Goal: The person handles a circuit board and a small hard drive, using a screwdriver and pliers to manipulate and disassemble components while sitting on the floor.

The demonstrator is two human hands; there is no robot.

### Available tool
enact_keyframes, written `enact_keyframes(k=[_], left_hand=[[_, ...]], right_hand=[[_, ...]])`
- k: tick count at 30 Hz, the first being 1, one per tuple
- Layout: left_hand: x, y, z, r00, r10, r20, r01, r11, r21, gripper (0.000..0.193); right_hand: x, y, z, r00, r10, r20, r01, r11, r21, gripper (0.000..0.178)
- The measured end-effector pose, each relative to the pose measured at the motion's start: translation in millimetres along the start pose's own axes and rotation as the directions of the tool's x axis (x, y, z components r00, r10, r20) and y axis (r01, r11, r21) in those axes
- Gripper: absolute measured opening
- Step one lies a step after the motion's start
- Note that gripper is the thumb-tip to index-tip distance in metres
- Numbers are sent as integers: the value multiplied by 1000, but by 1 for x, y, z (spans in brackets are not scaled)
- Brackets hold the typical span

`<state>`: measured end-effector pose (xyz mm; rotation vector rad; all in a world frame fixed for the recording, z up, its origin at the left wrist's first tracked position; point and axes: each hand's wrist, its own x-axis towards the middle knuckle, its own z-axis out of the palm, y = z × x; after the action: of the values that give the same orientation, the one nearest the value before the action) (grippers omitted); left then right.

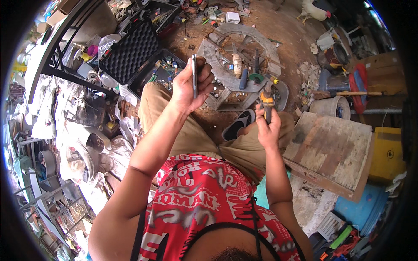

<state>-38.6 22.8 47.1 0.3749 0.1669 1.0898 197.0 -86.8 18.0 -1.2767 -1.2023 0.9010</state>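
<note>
My left hand [182,89] is raised in front of me, closed round a thin, flat slab [194,76] with a dark side and a silvery edge. It is seen edge-on, so I cannot tell its kind. Lower and to the right, my right hand [270,129] is wrapped round the yellow-and-black handles of pliers [267,103], jaws pointing away from me. Just beyond the pliers stands a low, worn, many-sided stand [272,54]. On it lie a blue-handled tool [244,79], a long tool with a green disc [256,77] and a tape-wrapped tool [237,65].
An open black case [130,52] with a foam-lined lid and small parts lies at the far left. A white chicken [312,9] stands at the far right. A worn wooden board [331,150] is beside my right knee. White sacks [78,148] and scrap crowd the left.
</note>
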Motion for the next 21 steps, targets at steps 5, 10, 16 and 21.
enact_keyframes(k=[5, 10, 16, 21], left_hand=[[-2, 1, -3, 999, 18, -30, -17, 999, 49, 28], [-1, -8, -11, 984, 159, -80, -134, 958, 253, 23], [1, -24, 6, 921, 353, -164, -277, 891, 360, 20], [-1, -40, 1, 873, 468, -136, -352, 798, 489, 18]], right_hand=[[4, 16, -13, 991, -40, 124, 85, 921, -381, 18], [4, -2, -17, 949, -168, 267, 314, 425, -849, 39], [4, -37, -6, 939, -228, 258, 341, 723, -602, 44], [5, -50, 26, 927, -240, 288, 366, 746, -557, 40]])
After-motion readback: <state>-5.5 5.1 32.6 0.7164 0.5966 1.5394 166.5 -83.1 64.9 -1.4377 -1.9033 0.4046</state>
